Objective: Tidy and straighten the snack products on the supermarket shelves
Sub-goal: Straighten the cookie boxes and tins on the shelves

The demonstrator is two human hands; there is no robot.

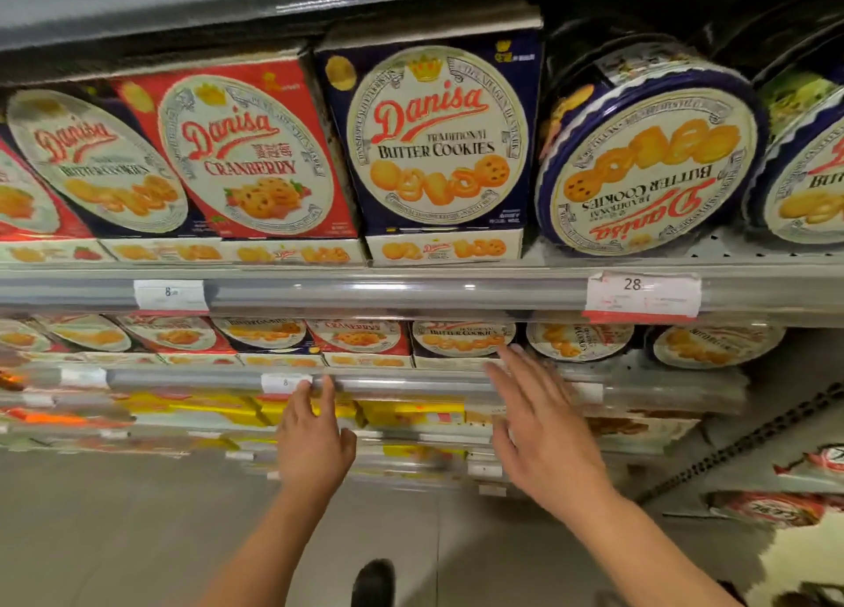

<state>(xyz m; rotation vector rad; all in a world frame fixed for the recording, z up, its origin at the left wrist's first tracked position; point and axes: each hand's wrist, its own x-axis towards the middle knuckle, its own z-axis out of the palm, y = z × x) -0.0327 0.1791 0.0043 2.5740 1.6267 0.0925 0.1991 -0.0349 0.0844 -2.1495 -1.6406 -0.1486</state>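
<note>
Left hand: the left hand [314, 437] reaches forward with fingers straight and loosely spread, holding nothing; its fingertips lie at the clear plastic rail of the second shelf [411, 385], just beside a small white price tag marked 8 [285, 382].
Right hand: the right hand [543, 428] is stretched out flat, fingers apart and empty, its tips close under a dark blue butter cookie box on the second shelf [461, 339]; whether they touch it cannot be told.
Hands together: well apart from each other, both in front of the second shelf.
Top shelf, boxes: a dark blue square cardboard Danisa butter cookie box [434, 136] stands upright and faces front; to its left a red Danisa cranberry box [246, 154] leans, tilted.
Top shelf, tins: a round dark blue Danisa butter cookie tin [648, 172] stands on its edge just right of the blue box, its label upside down.
Top rail: a red and white price tag marked 28 [641, 296] sits under the tin.
Lower shelves: yellow packs [411, 412], blurred.
Floor: grey tiles [114, 538], a dark shoe tip [373, 581] between the forearms.
</note>
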